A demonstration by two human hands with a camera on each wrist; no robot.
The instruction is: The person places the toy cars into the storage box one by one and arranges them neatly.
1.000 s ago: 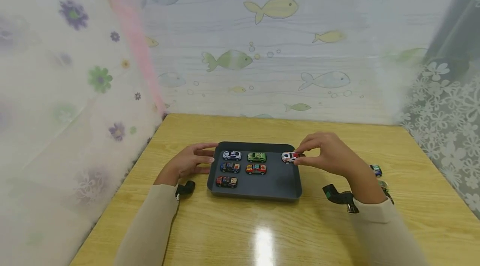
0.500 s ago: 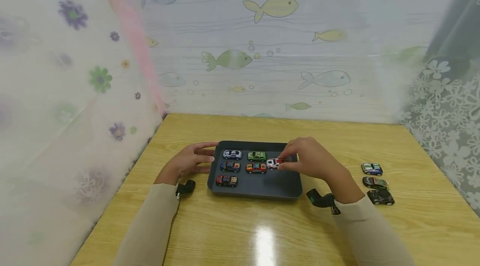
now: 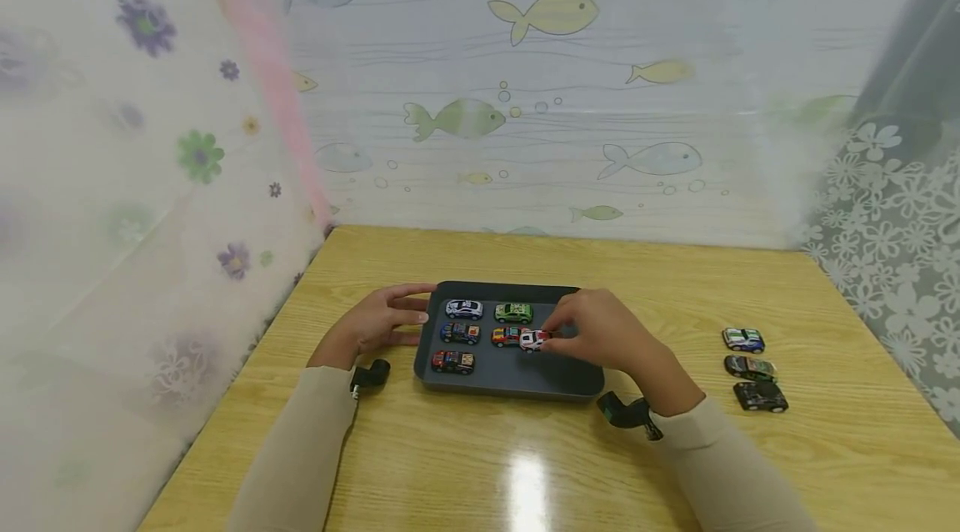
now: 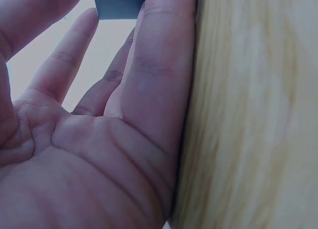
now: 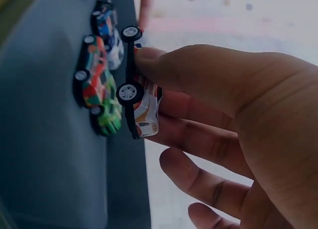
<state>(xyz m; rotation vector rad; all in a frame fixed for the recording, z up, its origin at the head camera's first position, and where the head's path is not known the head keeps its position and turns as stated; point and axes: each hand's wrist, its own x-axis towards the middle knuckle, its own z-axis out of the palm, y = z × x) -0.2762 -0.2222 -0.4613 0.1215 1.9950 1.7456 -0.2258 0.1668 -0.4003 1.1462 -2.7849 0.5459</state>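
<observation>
My right hand (image 3: 603,330) pinches a white and red toy car (image 3: 531,340) between thumb and fingers, over the dark grey tray (image 3: 517,379). In the right wrist view, the held car's wheels (image 5: 129,92) face the tray floor, raised off it. The held car overlaps a red and yellow toy car (image 3: 507,336) in the head view. Behind that stands a green toy car (image 3: 513,313). A white one (image 3: 464,309), a blue one (image 3: 461,333) and a red and black one (image 3: 453,362) form the left column. My left hand (image 3: 381,319) touches the tray's left side with extended fingers.
Three more toy cars stand in a column on the wooden table (image 3: 450,465) at right: a white, green and blue one (image 3: 743,339), a dark multicoloured one (image 3: 751,367) and a black one (image 3: 761,396). Fish-patterned curtain (image 3: 525,173) hangs behind the table.
My right hand has carried the white and red car left and nearer, from the tray's back right corner to beside the red and yellow car. The left hand stays at the tray.
</observation>
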